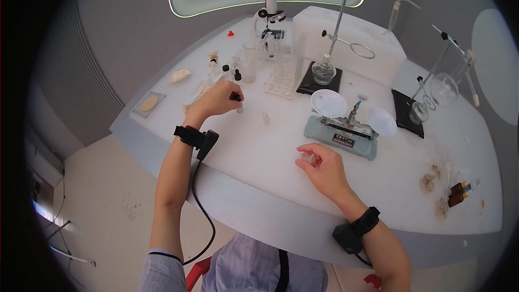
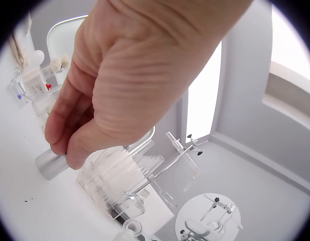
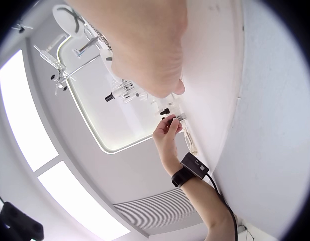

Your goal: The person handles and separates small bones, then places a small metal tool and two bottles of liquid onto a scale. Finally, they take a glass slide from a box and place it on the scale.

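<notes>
My left hand (image 1: pixel 219 99) pinches a small clear bottle (image 1: pixel 239 108) with a black top, near two other black-capped bottles (image 1: pixel 237 75). In the left wrist view the left hand's (image 2: pixel 120 85) fingertips are at the top of this small silvery-looking bottle (image 2: pixel 50 164), which stands on or just over the white table. My right hand (image 1: pixel 324 171) holds a small clear object (image 1: pixel 307 157) between thumb and curled fingers, in front of the balance (image 1: pixel 341 139). The right wrist view shows the back of the right hand (image 3: pixel 150 55); its fingertips are mostly hidden.
A small clear piece (image 1: pixel 266 118) lies between the hands. Behind are a tube rack (image 1: pixel 279 90), a microscope (image 1: pixel 271 8) and an alcohol lamp (image 1: pixel 324 73) on a stand base. Brown bottles (image 1: pixel 458 194) lie at the right. A round beige piece (image 1: pixel 149 103) lies far left.
</notes>
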{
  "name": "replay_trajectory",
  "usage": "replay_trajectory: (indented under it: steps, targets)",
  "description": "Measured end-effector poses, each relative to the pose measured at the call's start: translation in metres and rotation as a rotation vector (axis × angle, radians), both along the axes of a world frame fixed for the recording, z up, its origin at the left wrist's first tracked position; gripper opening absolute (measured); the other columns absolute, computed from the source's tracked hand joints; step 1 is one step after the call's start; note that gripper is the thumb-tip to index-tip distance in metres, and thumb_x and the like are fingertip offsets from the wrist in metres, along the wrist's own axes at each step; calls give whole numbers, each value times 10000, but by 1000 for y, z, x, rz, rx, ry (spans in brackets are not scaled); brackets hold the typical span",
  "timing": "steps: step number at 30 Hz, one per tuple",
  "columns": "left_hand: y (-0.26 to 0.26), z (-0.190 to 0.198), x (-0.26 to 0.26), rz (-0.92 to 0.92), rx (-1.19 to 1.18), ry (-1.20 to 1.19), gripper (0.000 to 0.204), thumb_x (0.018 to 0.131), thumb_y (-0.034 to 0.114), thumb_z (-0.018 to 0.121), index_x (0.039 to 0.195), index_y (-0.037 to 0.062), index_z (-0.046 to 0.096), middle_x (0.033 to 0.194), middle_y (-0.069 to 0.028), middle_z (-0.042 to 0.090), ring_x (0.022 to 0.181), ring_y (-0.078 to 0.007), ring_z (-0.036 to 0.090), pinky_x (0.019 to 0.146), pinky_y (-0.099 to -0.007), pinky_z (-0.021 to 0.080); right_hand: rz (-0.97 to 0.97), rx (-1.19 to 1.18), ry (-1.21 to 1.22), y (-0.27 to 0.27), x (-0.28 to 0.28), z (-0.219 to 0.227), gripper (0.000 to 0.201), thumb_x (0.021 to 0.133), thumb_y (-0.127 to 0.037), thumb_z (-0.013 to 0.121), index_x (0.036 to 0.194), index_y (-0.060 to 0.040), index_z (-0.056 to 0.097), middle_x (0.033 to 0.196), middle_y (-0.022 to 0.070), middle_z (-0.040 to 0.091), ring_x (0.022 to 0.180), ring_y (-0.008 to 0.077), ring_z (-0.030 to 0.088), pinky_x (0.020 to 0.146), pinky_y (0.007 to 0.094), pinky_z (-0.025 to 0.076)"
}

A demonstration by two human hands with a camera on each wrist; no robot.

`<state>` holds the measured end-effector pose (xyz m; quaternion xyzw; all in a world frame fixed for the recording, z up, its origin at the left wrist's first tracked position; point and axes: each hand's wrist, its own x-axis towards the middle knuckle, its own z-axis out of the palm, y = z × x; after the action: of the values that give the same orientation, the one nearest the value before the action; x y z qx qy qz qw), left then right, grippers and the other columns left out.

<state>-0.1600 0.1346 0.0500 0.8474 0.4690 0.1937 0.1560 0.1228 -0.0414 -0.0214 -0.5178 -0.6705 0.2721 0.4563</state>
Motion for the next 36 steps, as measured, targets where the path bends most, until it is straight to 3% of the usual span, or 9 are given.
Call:
replay_trajectory:
  steps: [11,13,16,26,28,36]
  targets:
    - [4,0,-3,57,5,-12,158,734,26,699,868,-56,686,758,-135,682,698,-218,643,677,-323,511,-12,45,-49,-5,1,5,272,788,-68,726,1055,-49,679,886,83,632,627,181,568,625,315,481]
    - [6,-3,-5,57,0,-40,165,732,37,709,867,-54,684,754,-123,678,696,-210,632,676,-320,508,-14,51,-74,-3,1,2,290,780,-76,743,1065,-57,692,874,53,632,627,142,522,610,283,461]
    - [5,-3,-7,61,-29,-50,196,740,29,721,919,-36,674,730,-72,627,682,-155,583,650,-290,480,-11,46,-75,-2,1,1,293,773,-81,746,1061,-60,692,882,57,636,628,144,532,616,282,466]
    - [4,1,-10,96,-7,-35,340,720,106,799,1029,21,686,878,-59,637,711,-136,553,671,-291,478,-21,27,-72,-3,-1,5,298,767,-82,749,1058,-52,692,905,61,646,627,142,533,627,284,470]
    - [3,2,-9,99,-2,-29,338,722,114,801,1027,21,688,879,-61,642,710,-138,555,670,-293,480,-9,7,-91,-4,0,7,286,786,-86,719,1064,-37,674,910,95,641,650,197,573,658,329,489]
    - [2,4,-9,109,29,2,333,720,132,798,1016,21,695,879,-70,659,712,-153,568,674,-301,487,-14,23,-95,-2,1,2,286,775,-84,745,1054,-50,695,885,62,629,620,149,524,627,295,466]
